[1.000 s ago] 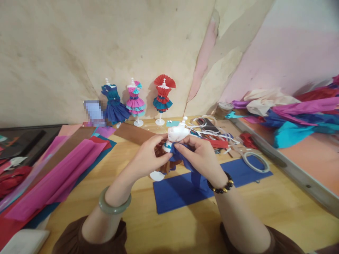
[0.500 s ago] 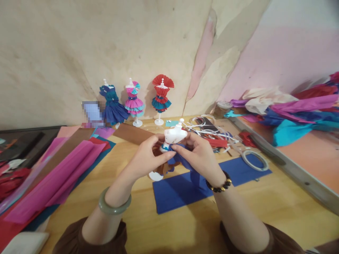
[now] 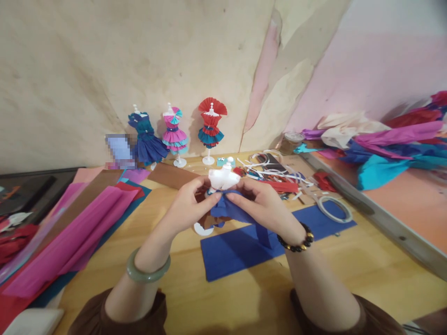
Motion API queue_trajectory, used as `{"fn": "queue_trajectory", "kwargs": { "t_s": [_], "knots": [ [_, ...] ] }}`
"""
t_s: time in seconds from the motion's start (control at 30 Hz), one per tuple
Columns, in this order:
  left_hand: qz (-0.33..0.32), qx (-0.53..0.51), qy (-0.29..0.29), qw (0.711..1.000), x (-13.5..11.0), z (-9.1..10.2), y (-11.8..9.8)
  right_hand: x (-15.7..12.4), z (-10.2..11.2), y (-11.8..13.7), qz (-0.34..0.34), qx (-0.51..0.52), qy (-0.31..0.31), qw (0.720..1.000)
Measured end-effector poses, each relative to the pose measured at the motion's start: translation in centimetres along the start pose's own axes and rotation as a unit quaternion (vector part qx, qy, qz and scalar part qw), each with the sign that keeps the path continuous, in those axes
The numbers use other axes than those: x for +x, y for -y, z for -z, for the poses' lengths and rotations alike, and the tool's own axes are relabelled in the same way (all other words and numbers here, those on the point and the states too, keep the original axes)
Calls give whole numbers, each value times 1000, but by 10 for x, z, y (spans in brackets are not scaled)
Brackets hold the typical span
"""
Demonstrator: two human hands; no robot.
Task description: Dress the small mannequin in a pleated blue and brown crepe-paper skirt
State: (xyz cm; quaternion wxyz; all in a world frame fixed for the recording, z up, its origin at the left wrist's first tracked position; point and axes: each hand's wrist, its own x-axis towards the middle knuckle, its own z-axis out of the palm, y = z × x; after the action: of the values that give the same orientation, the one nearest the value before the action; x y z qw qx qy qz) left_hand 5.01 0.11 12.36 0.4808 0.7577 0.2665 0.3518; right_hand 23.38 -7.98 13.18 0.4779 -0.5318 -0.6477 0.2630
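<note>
Between my hands stands a small white dress form (image 3: 224, 179), tilted a little, its round white base (image 3: 203, 229) showing below. Brown ruffled paper (image 3: 209, 220) hangs round its lower part. My left hand (image 3: 190, 204) wraps its left side, the thumb pressing at the waist. With thumb and fingers my right hand (image 3: 263, 204) pinches a strip of blue crepe paper (image 3: 240, 208) against the waist; the strip's tail hangs below that hand. The fingers behind the form are partly hidden. Under the hands lies a flat sheet of blue paper (image 3: 233, 258).
Three dressed mini forms stand by the wall, one in a red and teal dress (image 3: 211, 128). Folded pink paper (image 3: 80, 232) lies at left. A roll of tape (image 3: 335, 209), white strips (image 3: 268, 163) and a heap of coloured paper (image 3: 391, 144) are at right.
My right thumb has moved left along the waist, and the blue strip now covers more of the form's front. The form has turned slightly and shifted left in view.
</note>
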Motion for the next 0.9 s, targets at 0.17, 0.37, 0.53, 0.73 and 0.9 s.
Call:
{"fn": "queue_trajectory", "kwargs": {
  "t_s": [0.17,0.37,0.53,0.73,0.9],
  "knots": [
    [4,-2,-3,1000,1,1,-1,-1,-1,2,32,-9,-5,999],
    [6,9,-4,1000,0,1,-3,-2,-2,0,88,-8,-5,996],
    [2,18,-9,1000,0,2,-5,-3,-2,-2,116,-20,-6,993],
    [0,15,-12,1000,1,1,-3,-3,-2,-2,99,-64,-26,993],
    [6,8,1,1000,0,2,-3,-4,-2,-1,119,-74,-19,990]
  ]
}}
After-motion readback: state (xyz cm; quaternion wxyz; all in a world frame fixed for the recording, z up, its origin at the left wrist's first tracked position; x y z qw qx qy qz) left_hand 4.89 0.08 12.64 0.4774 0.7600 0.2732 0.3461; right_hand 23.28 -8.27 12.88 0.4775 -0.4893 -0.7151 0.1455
